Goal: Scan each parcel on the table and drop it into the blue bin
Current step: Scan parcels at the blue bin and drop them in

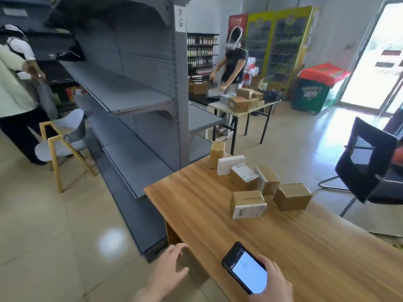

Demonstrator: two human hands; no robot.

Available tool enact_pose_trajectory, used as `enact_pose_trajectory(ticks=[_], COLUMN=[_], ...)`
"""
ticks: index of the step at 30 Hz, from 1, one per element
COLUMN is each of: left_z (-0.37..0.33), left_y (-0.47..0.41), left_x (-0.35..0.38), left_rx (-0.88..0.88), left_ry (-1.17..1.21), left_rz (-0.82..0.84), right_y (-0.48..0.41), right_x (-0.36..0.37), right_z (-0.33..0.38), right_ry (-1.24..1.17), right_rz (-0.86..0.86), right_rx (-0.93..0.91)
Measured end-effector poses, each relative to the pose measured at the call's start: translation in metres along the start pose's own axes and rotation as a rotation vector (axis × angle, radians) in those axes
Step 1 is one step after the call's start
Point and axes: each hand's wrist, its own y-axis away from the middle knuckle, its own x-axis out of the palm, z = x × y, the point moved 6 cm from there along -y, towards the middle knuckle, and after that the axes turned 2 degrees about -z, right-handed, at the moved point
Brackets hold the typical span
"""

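Several cardboard parcels stand in a cluster on the far end of the wooden table (305,247). The nearest parcel (248,204) shows a white label on its front; a plain brown one (292,196) lies to its right, and a white box (231,164) leans further back. My right hand (273,284) holds a black handheld scanner (246,269) with a lit screen above the table's near part. My left hand (169,267) hovers empty with relaxed fingers beside the table's left edge, over the floor. No blue bin is in view.
A grey metal shelf rack (135,101) stands to the left of the table. A black chair (366,162) is at the right, a wooden-framed chair (63,140) at the left. Two other people work further off, one at a second table (246,110) with boxes.
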Motion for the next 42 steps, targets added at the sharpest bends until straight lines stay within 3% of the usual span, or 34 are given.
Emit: enact_pose_trajectory(ticks=[8,15,21,27,33,38,42], left_z=[-0.096,-0.149,-0.158,-0.149,-0.137,-0.130,-0.129], left_y=[-0.113,-0.211,-0.294,-0.352,-0.380,-0.365,-0.367], left_x=[0.038,0.068,0.107,0.114,0.109,0.119,0.119], left_rx=[0.151,0.291,0.399,0.399,0.280,0.258,0.239], left_ry=[-0.063,-0.165,-0.401,-0.234,-0.070,-0.064,-0.086], left_rz=[0.115,0.066,0.233,0.331,0.474,0.653,0.661], right_y=[-0.054,-0.084,-0.117,-0.157,-0.185,-0.187,-0.178], right_x=[-0.063,-0.076,-0.065,-0.050,-0.045,-0.042,-0.040], right_z=[-0.054,-0.084,-0.084,-0.068,-0.059,-0.059,-0.063], right_ry=[-0.019,-0.080,-0.083,-0.092,-0.106,-0.127,-0.113], right_rz=[-0.058,-0.139,-0.173,-0.175,-0.202,-0.222,-0.231], right_rx=[0.124,0.270,0.363,0.440,0.479,0.531,0.557])
